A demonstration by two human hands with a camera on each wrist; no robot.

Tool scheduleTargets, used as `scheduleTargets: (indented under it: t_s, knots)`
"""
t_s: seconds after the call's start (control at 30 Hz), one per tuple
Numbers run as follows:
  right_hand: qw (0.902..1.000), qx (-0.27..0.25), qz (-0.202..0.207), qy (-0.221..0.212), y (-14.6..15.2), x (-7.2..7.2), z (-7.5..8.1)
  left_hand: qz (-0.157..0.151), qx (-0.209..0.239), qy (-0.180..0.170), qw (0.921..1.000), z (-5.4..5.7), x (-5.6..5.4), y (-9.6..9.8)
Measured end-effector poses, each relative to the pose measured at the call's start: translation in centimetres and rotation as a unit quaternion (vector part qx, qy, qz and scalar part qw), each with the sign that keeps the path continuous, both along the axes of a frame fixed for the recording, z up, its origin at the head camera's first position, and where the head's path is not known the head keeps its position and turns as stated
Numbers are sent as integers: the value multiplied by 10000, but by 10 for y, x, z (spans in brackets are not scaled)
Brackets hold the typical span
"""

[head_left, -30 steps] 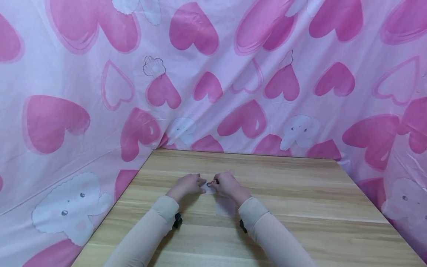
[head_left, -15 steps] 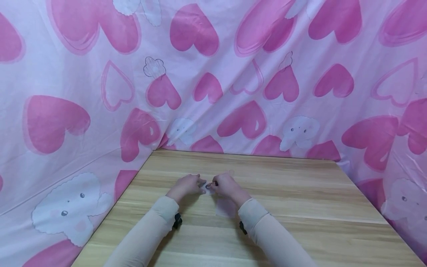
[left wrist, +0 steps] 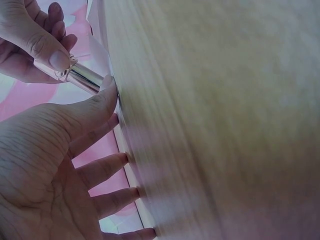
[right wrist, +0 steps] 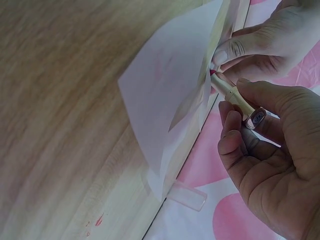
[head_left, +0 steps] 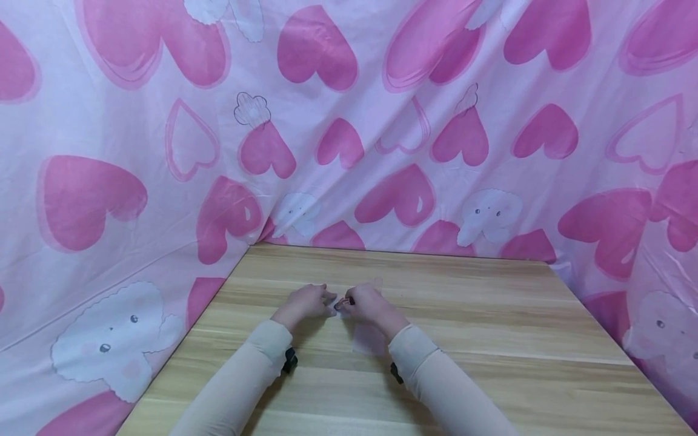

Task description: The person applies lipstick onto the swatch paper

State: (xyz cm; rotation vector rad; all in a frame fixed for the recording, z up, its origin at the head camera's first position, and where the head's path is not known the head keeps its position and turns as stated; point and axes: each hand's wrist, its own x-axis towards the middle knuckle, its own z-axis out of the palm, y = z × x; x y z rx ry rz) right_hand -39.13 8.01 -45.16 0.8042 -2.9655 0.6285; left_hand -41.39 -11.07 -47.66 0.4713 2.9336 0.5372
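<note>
A lipstick (right wrist: 235, 98) with a gold-toned body and a red tip is pinched between the thumb and fingers of my right hand (head_left: 372, 304). Its tip meets a sheet of white paper (right wrist: 167, 65) on the table, close to my left fingers. My left hand (head_left: 306, 301) rests with spread, fairly straight fingers touching the tabletop, its thumb beside the lipstick in the left wrist view. Between the hands, the paper is mostly hidden in the head view; a pale part (head_left: 369, 339) shows below my right hand.
A clear plastic cap (right wrist: 187, 195) lies past the paper, beyond my right hand. Small red smears (right wrist: 99, 219) mark the wooden table (head_left: 491, 327). A pink heart-patterned cloth (head_left: 395, 194) hangs around the table's back and sides.
My right hand has shifted the lipstick slightly left and toward me, closer to the left fingers. The left hand keeps its place.
</note>
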Motion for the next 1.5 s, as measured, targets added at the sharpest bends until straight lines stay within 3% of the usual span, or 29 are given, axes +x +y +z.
scheduleTargets:
  t_s: [0.63, 1.03, 1.5]
  knots:
    - [9999, -92, 113, 8, -3, 1, -4, 34, 55, -58, 10000, 0, 0, -1]
    - [9997, -190, -182, -25, 1, 0, -6, -73, -4, -18, 10000, 1, 3, -1]
    - [9972, -482, -563, 114, 33, -1, -9, -79, -162, 40, 9998, 1, -3, 2]
